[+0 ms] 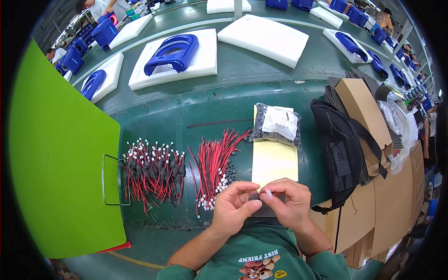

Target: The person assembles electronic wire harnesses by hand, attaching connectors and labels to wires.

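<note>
My left hand (234, 208) and my right hand (290, 203) meet near the table's front edge, both closed in a pinch. Between their fingertips is a small dark piece (254, 196), mostly covered by fingers; its exact kind cannot be made out. Just left of my hands lies a bundle of red and black wires (214, 161) with white connectors toward me. Small black rings (230, 169) are scattered beside it. Farther left sits a pile of wires with black wrapped middles (154, 170). Beyond my hands, a yellow paper sheet (274, 163) carries a clear bag of black parts (277, 125).
A green panel (65, 154) and a wire stand (104, 179) border the left. On the right are a black mesh bag (338, 154) and cardboard (364, 109). Blue housings (172, 52) on white foam (205, 63) line the far belt; other people work beyond.
</note>
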Tool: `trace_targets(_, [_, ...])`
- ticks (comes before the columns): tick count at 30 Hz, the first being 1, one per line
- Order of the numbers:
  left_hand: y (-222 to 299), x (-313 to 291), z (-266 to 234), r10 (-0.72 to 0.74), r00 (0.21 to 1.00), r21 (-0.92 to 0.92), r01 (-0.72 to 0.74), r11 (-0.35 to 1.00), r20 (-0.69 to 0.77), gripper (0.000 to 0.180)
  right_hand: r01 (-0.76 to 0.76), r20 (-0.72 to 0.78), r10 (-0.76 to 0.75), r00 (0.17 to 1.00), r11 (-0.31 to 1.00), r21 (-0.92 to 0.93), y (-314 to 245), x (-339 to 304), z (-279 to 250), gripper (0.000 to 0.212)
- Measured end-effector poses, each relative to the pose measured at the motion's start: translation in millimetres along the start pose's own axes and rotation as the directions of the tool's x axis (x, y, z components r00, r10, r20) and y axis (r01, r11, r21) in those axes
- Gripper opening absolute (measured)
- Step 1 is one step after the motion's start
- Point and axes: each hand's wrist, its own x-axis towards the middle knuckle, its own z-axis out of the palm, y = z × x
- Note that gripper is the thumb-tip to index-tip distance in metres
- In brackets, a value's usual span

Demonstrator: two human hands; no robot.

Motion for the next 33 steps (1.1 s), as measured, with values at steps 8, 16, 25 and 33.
trace_targets(8, [-6.9,-2.0,-10.0,-0.043,0.999,-0.014,0.043,0.999,-0.019,0.02,-0.07,0.004,0.07,0.998,0.99,0.126,-5.2,0.2,4.4,0.024])
trace_targets(16, [-7.2,-5.4,-5.5,-0.124,0.992,0.045,0.124,0.991,0.014,0.017,-0.143,0.188,0.078,0.979,0.919,0.366,15.1,-0.8,-4.0,0.014])
trace_targets(25, [-2.0,-12.4,-4.7,-0.289,0.955,-0.029,0.292,0.956,0.065,0.013,-0.3,0.27,0.181,0.946,0.807,0.508,11.1,-5.2,-7.4,0.01])
trace_targets(33, [12.0,-17.3,4.4,-0.243,0.957,0.246,0.2,0.949,0.159,0.021,-0.43,0.364,0.244,0.899,0.652,0.624,4.4,-7.2,-2.4,0.007])
